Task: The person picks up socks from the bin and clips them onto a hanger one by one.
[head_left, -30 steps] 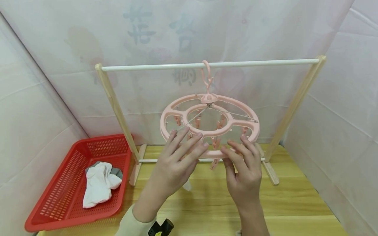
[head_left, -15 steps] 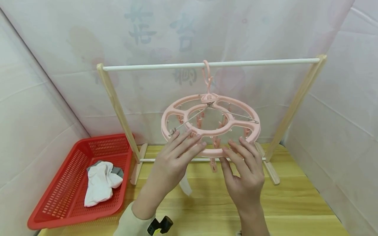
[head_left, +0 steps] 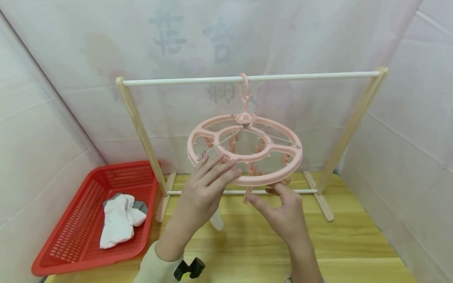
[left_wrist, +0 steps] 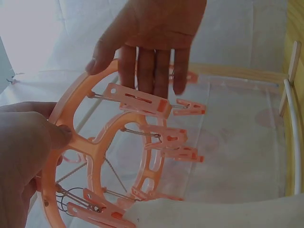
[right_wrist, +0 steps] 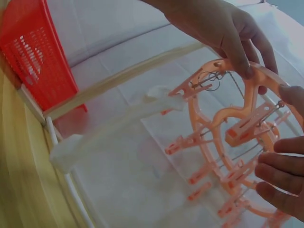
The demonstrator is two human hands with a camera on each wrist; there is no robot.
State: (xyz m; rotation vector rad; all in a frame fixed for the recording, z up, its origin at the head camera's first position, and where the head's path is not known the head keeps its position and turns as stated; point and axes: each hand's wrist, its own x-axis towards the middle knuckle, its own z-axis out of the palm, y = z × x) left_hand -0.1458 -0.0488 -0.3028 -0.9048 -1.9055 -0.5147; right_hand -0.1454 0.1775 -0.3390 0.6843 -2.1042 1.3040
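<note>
A pink round clip hanger [head_left: 260, 180] hangs by its hook from a white rail. My left hand [head_left: 203, 192] grips its near left rim, with the thumb on the underside [right_wrist: 232, 42]. Lower and to the right, my right hand [head_left: 286, 214] reaches under the front rim with fingers extended; in the left wrist view its straight fingers [left_wrist: 154, 71] are behind a dangling clothespin [left_wrist: 137, 99] and pinch nothing. A white sock [right_wrist: 118, 121] hangs from a clothespin near my left hand; in the head view only its lower end [head_left: 216, 221] shows below that hand.
A wooden stand [head_left: 141, 133] carries the white rail [head_left: 191, 81] across the back. On the left is a red basket [head_left: 88, 208] with a white and grey sock bundle [head_left: 120, 222] in it. A fabric wall closes the back.
My right hand has left the top of the front rim and dropped below it, its thumb now near a hanging clothespin. The hanger has shifted slightly left; my left hand keeps its grip.
</note>
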